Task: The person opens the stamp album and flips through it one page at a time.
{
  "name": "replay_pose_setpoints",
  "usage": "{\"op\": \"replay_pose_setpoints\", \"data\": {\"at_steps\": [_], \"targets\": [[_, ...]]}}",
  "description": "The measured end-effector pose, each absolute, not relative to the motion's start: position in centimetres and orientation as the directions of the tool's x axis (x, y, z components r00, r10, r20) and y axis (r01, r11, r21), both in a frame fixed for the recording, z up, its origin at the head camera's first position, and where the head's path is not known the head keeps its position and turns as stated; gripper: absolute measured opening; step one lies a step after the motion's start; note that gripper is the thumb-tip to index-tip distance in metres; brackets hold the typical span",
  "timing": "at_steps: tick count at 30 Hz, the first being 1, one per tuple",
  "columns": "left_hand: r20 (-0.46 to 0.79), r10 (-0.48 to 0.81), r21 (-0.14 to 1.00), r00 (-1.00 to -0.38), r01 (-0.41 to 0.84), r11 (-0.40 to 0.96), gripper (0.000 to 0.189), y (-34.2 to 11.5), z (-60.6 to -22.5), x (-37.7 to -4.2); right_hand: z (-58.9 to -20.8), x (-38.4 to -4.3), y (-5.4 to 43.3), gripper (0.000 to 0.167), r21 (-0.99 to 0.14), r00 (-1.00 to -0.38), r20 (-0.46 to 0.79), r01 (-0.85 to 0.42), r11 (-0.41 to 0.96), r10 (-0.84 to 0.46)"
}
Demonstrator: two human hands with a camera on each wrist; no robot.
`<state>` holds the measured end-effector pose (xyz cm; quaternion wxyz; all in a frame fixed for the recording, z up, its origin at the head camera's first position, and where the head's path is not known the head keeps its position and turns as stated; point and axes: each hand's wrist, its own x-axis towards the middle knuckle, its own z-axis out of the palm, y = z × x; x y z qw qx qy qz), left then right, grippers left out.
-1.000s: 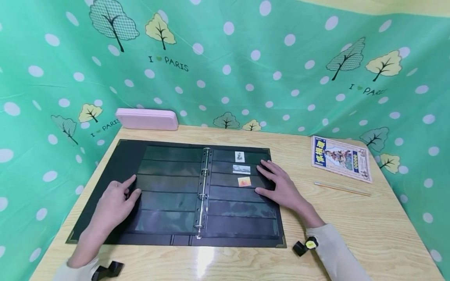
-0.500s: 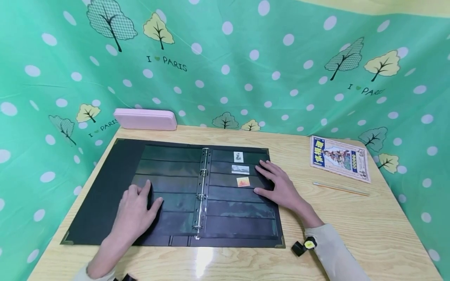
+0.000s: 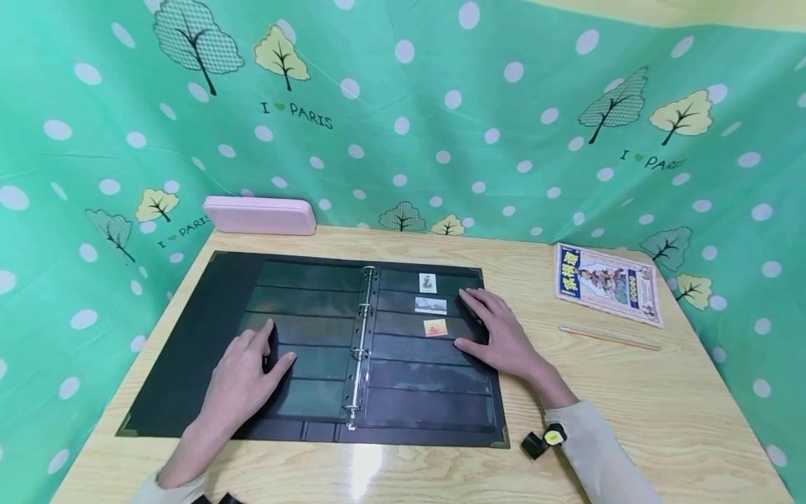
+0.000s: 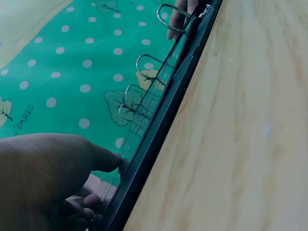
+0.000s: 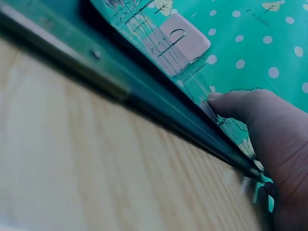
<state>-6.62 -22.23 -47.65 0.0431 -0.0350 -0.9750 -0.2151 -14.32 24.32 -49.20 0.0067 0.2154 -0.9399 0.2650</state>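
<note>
My left fingers (image 3: 262, 338) and right fingers (image 3: 481, 299), parted, rest on the pages (image 3: 315, 360), probably thin and slippery; the stiffer cover (image 3: 195, 301) beside them should be safer to hold.

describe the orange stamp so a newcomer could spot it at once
On the table lies an open black ring album. Its right page bears three stamps in a column; the orange stamp is the lowest, set apart by colour from the two grey ones above.

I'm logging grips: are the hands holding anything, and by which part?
Nothing appears to be held. On the open album, the left hand rests at the outer edge of the left page, the right hand at that of the right page.
</note>
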Motion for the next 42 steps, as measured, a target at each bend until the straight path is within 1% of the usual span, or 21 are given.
{"op": "replay_pose_setpoints", "data": {"at_steps": [6, 9, 17, 22, 36, 42], "targets": [[0.097, 0.058, 0.413, -0.994, 0.094, 0.906, 0.075, -22.33, -47.68, -6.71, -49.29, -14.22, 23.96, 0.104, -0.456, -0.932, 0.065, -0.346, 0.82, -0.357], [0.098, 0.054, 0.411, -0.994, 0.09, 0.907, 0.075, -22.34, -47.63, -6.67, -49.27, -14.24, 23.82, 0.105, -0.433, -0.932, 0.046, -0.344, 0.834, -0.36], [0.106, 0.055, 0.41, -0.993, 0.094, 0.907, 0.074, -22.36, -47.58, -6.52, -49.16, -14.37, 23.73, 0.106, -0.44, -0.93, 0.011, -0.335, 0.833, -0.369], [0.109, 0.054, 0.414, -0.993, 0.095, 0.905, 0.074, -22.33, -47.58, -6.54, -49.07, -14.31, 23.85, 0.104, -0.466, -0.932, 0.013, -0.327, 0.822, -0.363], [0.107, 0.057, 0.421, -0.993, 0.097, 0.902, 0.075, -22.34, -47.76, -6.6, -48.87, -14.16, 24.02, 0.086, -0.529, -0.924, 0.047, -0.346, 0.775, -0.38], [0.116, 0.055, 0.419, -0.992, 0.099, 0.903, 0.074, -22.47, -47.74, -6.52, -48.75, -14.22, 23.96, 0.085, -0.546, -0.923, 0.058, -0.349, 0.762, -0.381]]}}
